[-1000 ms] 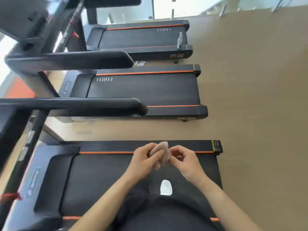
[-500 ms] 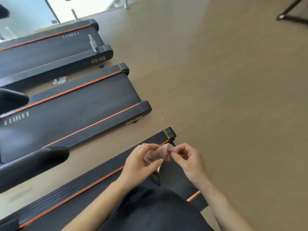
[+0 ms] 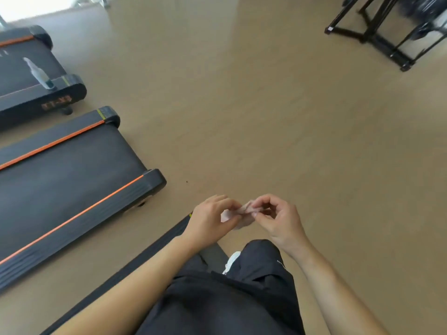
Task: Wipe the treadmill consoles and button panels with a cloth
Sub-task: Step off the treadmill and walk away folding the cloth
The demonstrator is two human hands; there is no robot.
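A small pale pink cloth is bunched between both my hands, low in the middle of the view. My left hand pinches its left side and my right hand pinches its right side with the fingertips. No treadmill console or button panel is in view. Only the rear ends of black treadmill decks with orange stripes show: one at the left, another farther back. The edge of a third deck runs under my left arm.
A spray bottle stands on the far deck's side rail. A black metal equipment frame sits at the top right. Tan floor spreads across the middle and right. My dark trousers and a white shoe are below my hands.
The view has swung right, away from the treadmill handrails and decks toward the floor. Both hands have stayed together on the cloth, working it between the fingers.
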